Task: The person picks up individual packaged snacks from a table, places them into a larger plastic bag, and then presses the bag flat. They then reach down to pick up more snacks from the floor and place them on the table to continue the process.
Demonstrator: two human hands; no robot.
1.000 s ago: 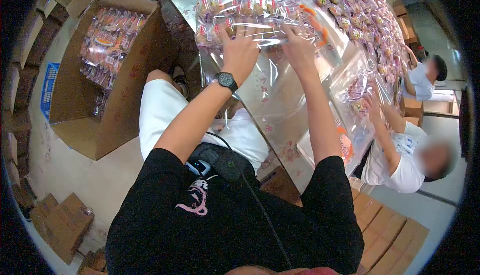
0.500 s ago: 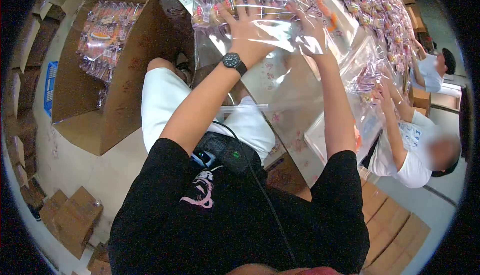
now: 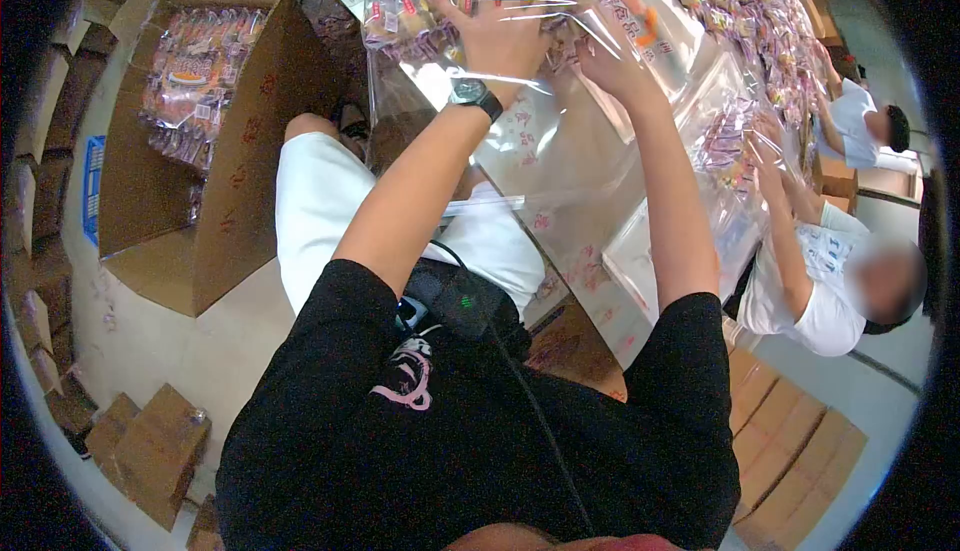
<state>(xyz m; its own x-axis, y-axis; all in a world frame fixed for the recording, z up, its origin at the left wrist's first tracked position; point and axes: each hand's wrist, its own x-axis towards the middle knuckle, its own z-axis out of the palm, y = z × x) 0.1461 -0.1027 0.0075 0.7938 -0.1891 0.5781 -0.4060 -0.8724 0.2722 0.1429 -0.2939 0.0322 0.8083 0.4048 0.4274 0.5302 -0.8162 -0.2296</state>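
Note:
A large clear plastic bag (image 3: pixel 590 166) lies on the table, its mouth towards me. Inside its far end sit several rows of small wrapped snack packets (image 3: pixel 405 6) with red labels. My left hand (image 3: pixel 500 39), with a watch at the wrist, presses on the packets through the film, its fingers spread. At the right end of the rows, my right hand (image 3: pixel 612 56) rests against the bag with its fingers stretched; glare on the film partly hides them.
To the left stands an open cardboard box (image 3: pixel 235 161) holding a packed bag (image 3: pixel 200 81). A big heap of wrapped packets (image 3: pixel 740 11) covers the table's far right. One co-worker (image 3: pixel 810 261) handles packets at right, another person (image 3: pixel 855 126) beyond. Flat cartons (image 3: pixel 790 441) lie lower right.
Both hands and the bagged packets have shifted slightly left and up in view. My right hand's fingers have drawn in nearer the packets' right end. My left hand stays spread.

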